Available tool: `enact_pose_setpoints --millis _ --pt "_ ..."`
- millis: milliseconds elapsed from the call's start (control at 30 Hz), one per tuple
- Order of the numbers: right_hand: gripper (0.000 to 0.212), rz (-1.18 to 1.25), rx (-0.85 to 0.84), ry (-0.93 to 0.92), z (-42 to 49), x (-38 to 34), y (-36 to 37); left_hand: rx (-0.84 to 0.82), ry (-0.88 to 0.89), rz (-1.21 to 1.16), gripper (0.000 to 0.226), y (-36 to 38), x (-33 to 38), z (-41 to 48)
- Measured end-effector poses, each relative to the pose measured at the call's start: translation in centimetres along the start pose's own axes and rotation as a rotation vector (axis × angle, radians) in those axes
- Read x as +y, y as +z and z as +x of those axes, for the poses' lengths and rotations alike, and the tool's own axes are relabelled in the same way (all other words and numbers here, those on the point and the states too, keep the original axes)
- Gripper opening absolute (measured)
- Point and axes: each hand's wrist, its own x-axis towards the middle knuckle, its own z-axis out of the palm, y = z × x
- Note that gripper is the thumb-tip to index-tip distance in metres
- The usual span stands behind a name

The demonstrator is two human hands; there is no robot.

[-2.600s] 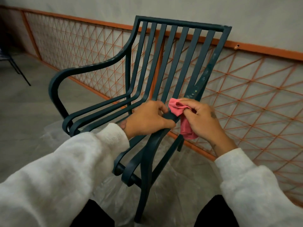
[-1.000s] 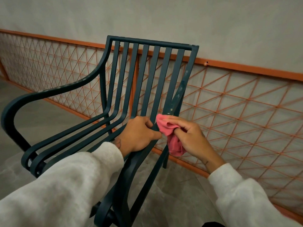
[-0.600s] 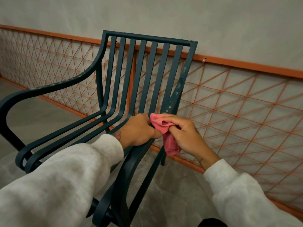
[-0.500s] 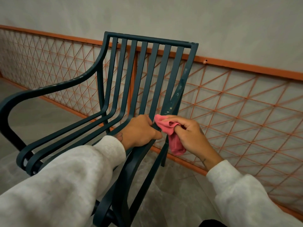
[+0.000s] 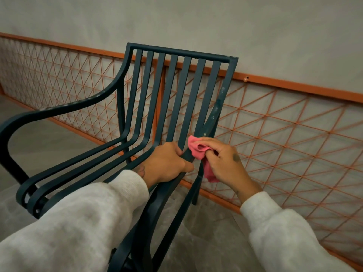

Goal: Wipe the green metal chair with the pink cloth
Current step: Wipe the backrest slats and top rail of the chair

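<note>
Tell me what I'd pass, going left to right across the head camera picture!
Green chair's armrest → left hand → pink cloth → right hand → orange lattice railing.

Grey wall (image 5: pixel 196 20); orange lattice (image 5: pixel 284 130) — grey floor (image 5: pixel 49 138)

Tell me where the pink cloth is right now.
Head view, right of centre: the right hand holds the pink cloth against the near armrest of the green chair, beside the left hand gripping that same rail.
</note>
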Motion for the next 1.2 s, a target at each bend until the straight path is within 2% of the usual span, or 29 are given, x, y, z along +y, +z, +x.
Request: enact_pose_setpoints --millis 133,233,500,667,933,1100,1200 --pt "0.043 -0.017 -0.047 -0.028 0.0 -0.8 1.0 0.012 0.015 0.013 0.025 0.1 -0.2 -0.1" --pt "0.046 0.064 -0.093 -0.085 -1.9 -0.7 0.6 0.003 0.053 0.004 0.019 0.2 -0.3 -0.1" --pt "0.04 -0.047 -0.001 0.011 0.4 -0.3 0.6 0.02 0.001 0.034 0.024 0.1 -0.2 -0.2" --pt "0.044 0.08 -0.084 -0.103 -2.4 -0.3 0.4 0.029 0.055 0.059 0.023 0.3 -0.4 -0.1" --pt "0.043 -0.071 0.007 -0.042 0.7 -0.1 1.1 0.013 0.045 0.092 0.027 0.2 -0.4 0.6" --pt "0.045 0.055 -0.089 -0.073 -1.7 -0.4 0.5 -0.003 0.158 0.218 0.023 0.0 0.1 0.8" --pt "0.046 0.373 -0.088 0.116 -2.2 -0.1 -1.3 -0.01 0.153 0.301 0.027 -0.1 0.6 1.6"
